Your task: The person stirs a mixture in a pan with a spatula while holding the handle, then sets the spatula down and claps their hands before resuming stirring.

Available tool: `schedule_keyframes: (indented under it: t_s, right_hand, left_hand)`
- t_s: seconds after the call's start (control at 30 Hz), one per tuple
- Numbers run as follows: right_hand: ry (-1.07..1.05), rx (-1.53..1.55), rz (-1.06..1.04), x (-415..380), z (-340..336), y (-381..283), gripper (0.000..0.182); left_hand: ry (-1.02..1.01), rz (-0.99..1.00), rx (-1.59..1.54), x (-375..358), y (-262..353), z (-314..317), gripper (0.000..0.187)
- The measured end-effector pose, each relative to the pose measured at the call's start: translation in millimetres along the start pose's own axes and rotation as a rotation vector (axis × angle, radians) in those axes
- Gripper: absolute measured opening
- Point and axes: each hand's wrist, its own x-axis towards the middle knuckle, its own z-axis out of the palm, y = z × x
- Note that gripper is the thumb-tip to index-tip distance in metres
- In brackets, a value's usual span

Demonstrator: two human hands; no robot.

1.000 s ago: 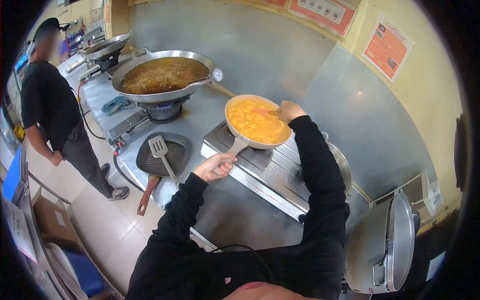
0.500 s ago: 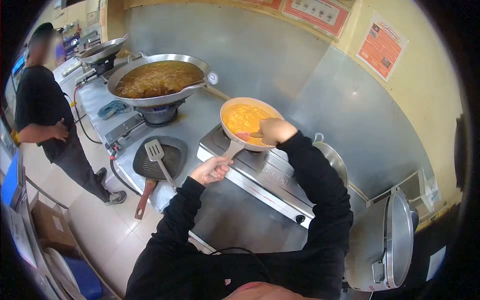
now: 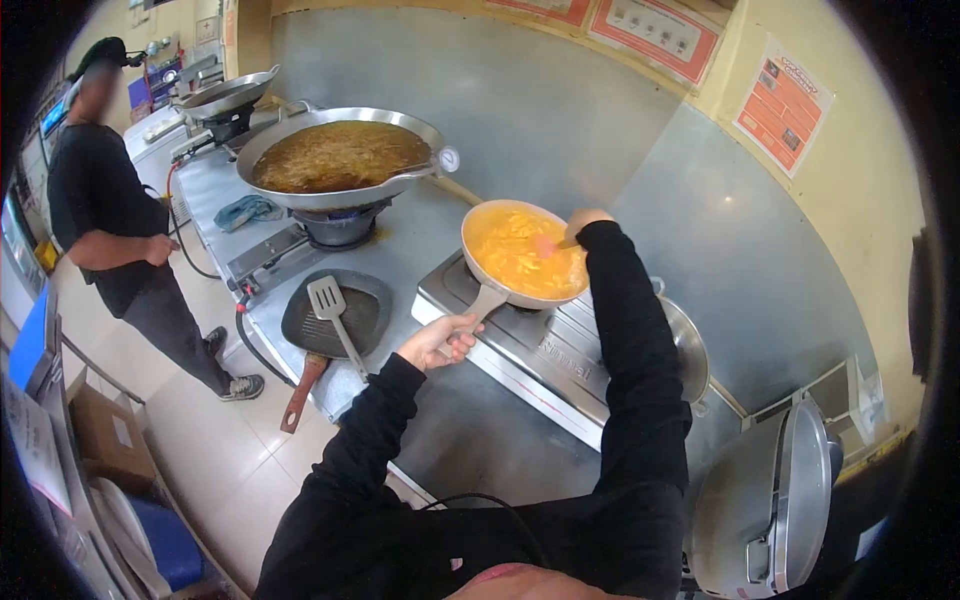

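A light pan (image 3: 476, 222) sits on the portable gas stove (image 3: 440, 290), holding a runny yellow-orange egg-like mixture (image 3: 515, 262) with paler set lumps. My left hand (image 3: 440, 342) is closed around the pan's handle, in front of the stove. Over the pan's right rim, my right hand (image 3: 587, 222) grips a spatula (image 3: 546, 245) whose pinkish head touches the mixture near the middle. The fingers of my right hand are partly hidden by the sleeve and the viewing angle.
A wok of bubbling brown oil (image 3: 340, 158) stands on a burner at the back left. Nearer are a square grill pan (image 3: 362, 305) with a slotted turner (image 3: 328, 300) and a blue cloth (image 3: 246, 212). A person (image 3: 105, 200) stands at left; a large pot (image 3: 735, 500) is at right.
My right hand has moved up and right, drawing the spatula head away from the pan's handle side toward the middle. The person's arm at left has shifted, and the view has turned slightly.
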Motion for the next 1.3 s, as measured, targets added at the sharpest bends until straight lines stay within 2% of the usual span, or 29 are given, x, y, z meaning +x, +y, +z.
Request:
schedule_keyframes:
  t_s: [0.13, 0.27, 0.4, 0.43, 0.47, 0.53, 0.77, 0.87, 0.97, 1.0, 1.1, 1.2, 1.3]
  right_hand:
    - [-0.084, -0.001, 0.088, -33, -29, 29, 0.023]
    - [0.058, 0.059, -0.083, -66, -42, 46, 0.018]
    - [0.196, -0.039, -0.218, -123, -29, 10, 0.024]
    - [0.131, -0.152, -0.241, -126, -21, 4, 0.025]
    - [0.119, -0.104, -0.32, -116, -2, 8, 0.022]
    - [0.173, -0.112, -0.327, -121, 5, -11, 0.019]
    - [0.298, -0.086, -0.242, -50, 27, -12, 0.015]
    - [0.311, -0.085, -0.131, -10, 43, -9, 0.017]
    - [0.309, 0.005, -0.1, 8, 43, -10, 0.028]
    - [0.308, 0.038, -0.089, 9, 38, -11, 0.03]
    - [0.283, 0.048, -0.113, 23, 20, 8, 0.023]
    - [0.212, 0.113, -0.116, 1, -18, 26, 0.035]
    - [0.159, 0.021, 0.017, -21, -36, 35, 0.044]
  left_hand:
    - [-0.017, 0.013, 0.005, 0, -2, 0, 0.025]
    - [-0.007, 0.005, -0.009, -2, -1, 3, 0.025]
    - [-0.013, -0.005, -0.025, 0, -1, 0, 0.025]
    - [-0.017, -0.007, -0.03, 0, -1, 0, 0.025]
    - [-0.008, -0.006, -0.024, 0, 0, 1, 0.025]
    - [0.016, -0.007, -0.014, -3, -1, 3, 0.026]
    - [0.005, 0.014, 0.029, -4, -1, 4, 0.027]
    - [-0.005, 0.011, 0.036, -2, -1, 2, 0.028]
    - [0.004, 0.008, 0.052, -3, -1, 3, 0.029]
    - [0.012, 0.01, 0.063, -4, 0, 4, 0.029]
    - [0.027, 0.023, 0.082, -4, -2, 5, 0.03]
    - [0.032, 0.03, 0.089, -4, 0, 4, 0.029]
    - [0.021, 0.012, 0.053, -2, -3, 2, 0.029]
